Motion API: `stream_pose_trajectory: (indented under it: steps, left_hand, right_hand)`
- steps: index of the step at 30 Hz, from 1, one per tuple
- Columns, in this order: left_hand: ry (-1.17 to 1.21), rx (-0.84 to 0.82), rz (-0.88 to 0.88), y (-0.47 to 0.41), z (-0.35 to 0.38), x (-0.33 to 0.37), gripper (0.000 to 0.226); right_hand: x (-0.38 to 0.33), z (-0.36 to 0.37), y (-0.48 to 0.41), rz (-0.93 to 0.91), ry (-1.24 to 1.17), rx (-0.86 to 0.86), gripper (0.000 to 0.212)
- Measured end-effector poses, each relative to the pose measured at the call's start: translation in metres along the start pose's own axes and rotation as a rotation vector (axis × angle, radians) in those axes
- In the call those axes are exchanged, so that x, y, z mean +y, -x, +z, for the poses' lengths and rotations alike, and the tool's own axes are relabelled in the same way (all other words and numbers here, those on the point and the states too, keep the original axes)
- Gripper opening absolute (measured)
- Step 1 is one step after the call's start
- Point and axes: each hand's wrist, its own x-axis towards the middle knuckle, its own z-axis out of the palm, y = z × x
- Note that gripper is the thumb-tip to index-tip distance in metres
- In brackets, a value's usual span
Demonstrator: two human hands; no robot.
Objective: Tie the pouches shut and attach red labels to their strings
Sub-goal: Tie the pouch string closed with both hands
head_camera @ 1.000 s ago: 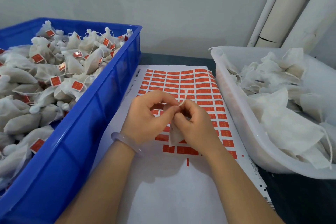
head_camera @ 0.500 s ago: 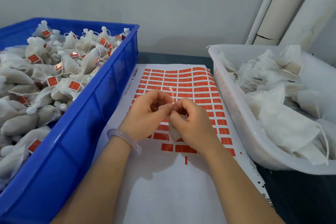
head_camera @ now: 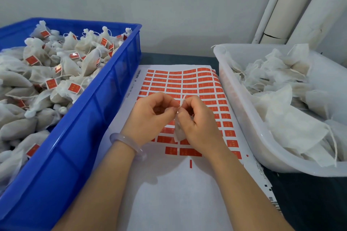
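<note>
Had finished pouches (head_camera: 37, 73) heaped at far left in a blue crate (head_camera: 75, 137), necks knotted, many with red tags (head_camera: 51, 83) on their strings. Had a white sheet (head_camera: 178, 202) of red labels (head_camera: 174, 80) lying flat just right of the crate, with its nearer rows partly stripped.

Worked above that sheet. With the left hand (head_camera: 150, 116), bracelet (head_camera: 127, 146) at the wrist, curled the fingers and pinched the string (head_camera: 181, 99) of one small pouch (head_camera: 179, 133) between thumb and forefinger. Let the pouch hang between the two palms, just over the labels. With the right hand (head_camera: 199, 124), also curled, pinched the same string from the other side, fingertips touching those of the left. Appeared to be mid-knot; showed no label on this string.

Had untied pouches (head_camera: 293, 127) lying loose at far right in a white tub (head_camera: 262, 137), cords trailing.

Risked, from here:
- Losing the thin string from so slight a pinch, leaving the knot slack and the mouth open.
- Tearing the soft fabric or snapping the cord by pulling too hard or unevenly.
- Leaving too short a free end for the label to wrap round.
- Dragging the hanging pouch across the sheet and lifting a label corner.
</note>
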Motion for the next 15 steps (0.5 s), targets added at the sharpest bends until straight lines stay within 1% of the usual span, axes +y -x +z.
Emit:
stream_pose_trajectory:
  steps: [6,9,12,15]
  left_hand:
    - [-0.122,0.015,0.084,0.0003,0.0006,-0.0032,0.01]
    - [-0.164,-0.017,0.065,0.0003,0.0017,-0.0047,0.011]
    - [-0.219,-0.053,0.044,0.0005,0.0033,-0.006,0.02]
    - [-0.196,-0.051,0.034,0.0009,0.0046,-0.0062,0.022]
  right_hand:
    - [-0.0007,-0.0008,-0.0012,-0.011,-0.003,-0.001,0.022]
    - [-0.0006,-0.0013,-0.0015,-0.04,0.043,-0.003,0.017]
    - [-0.001,-0.0012,-0.001,-0.056,0.094,-0.013,0.013]
    - [-0.0018,-0.0011,-0.0009,-0.068,0.092,-0.017,0.009]
